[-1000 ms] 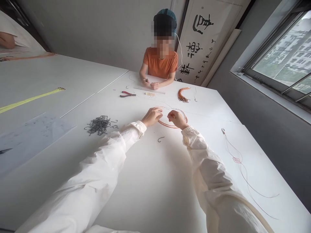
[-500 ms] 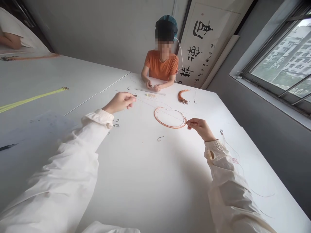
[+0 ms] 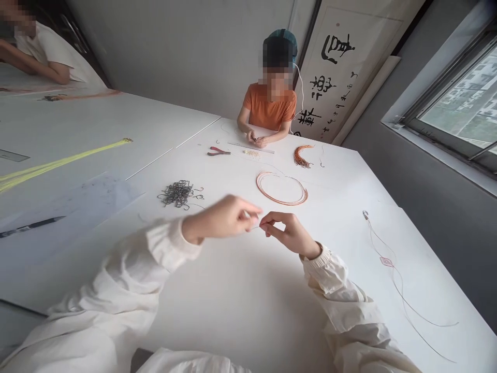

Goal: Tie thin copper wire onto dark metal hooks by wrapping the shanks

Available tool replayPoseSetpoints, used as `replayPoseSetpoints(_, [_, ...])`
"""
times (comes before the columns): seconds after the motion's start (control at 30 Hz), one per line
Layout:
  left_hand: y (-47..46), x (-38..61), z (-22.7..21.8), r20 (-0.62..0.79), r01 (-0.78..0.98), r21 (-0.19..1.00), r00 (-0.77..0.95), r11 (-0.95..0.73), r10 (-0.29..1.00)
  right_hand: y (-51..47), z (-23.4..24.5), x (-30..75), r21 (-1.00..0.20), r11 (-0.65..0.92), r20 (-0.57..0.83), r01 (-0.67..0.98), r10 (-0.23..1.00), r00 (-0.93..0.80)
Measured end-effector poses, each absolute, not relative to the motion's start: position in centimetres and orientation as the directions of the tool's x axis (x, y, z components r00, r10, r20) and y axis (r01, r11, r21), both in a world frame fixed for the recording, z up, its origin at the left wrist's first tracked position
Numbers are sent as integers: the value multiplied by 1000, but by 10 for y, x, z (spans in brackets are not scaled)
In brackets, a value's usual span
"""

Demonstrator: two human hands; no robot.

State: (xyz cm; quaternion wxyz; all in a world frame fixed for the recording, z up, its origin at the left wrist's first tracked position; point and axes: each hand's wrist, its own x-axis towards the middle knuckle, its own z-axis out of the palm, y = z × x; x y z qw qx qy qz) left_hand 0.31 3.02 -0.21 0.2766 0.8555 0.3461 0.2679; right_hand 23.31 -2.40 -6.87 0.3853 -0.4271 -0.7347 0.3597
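My left hand [image 3: 227,216], slightly blurred, is closed in a pinch, its fingertips pointing at my right. It seems to grip a thin fishing line, barely visible. My right hand [image 3: 289,232] pinches a small fish hook, mostly covered by the fingers; a thin dark bit [image 3: 255,228] pokes out to the left. The two sets of fingertips are close together above the white table [image 3: 233,295]. Beyond them lies an orange coil of line [image 3: 282,203], touched by neither hand. A heap of dark fish hooks [image 3: 176,194] sits left of my left hand.
Red-handled pliers [image 3: 218,151], a ruler [image 3: 252,148] and an orange bundle [image 3: 302,156] lie further back. A person in orange [image 3: 269,109] sits opposite. To the right is a finished-looking line with a clip [image 3: 386,261]; leftward are paper [image 3: 112,191], a pen [image 3: 33,226] and yellow strands [image 3: 77,154].
My right hand has let go of the orange coil and come nearer, to where a single hook lay. My left hand has moved down and right towards it. The view has shifted slightly left.
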Motion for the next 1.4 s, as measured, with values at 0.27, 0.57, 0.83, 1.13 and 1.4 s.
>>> replayPoseSetpoints(0.27, [21,36,-28,82,312,820,766,-480,638,-31,-68,239,-856,390,312,340,913,-264])
replayPoseSetpoints(0.57, [45,25,-51,41,376,853,643,-362,765,27,-122,280,-812,279,272,512,958,-89])
replayPoseSetpoints(0.83, [55,27,-66,49,348,885,590,-308,806,39,-162,260,-696,284,305,659,948,-87])
replayPoseSetpoints(1.13, [46,35,-69,21,318,912,596,-260,803,-15,-80,266,-677,426,492,601,868,-62])
replayPoseSetpoints(1.4, [37,40,-63,-71,204,973,719,-112,691,-38,-70,234,-546,456,465,703,863,-199])
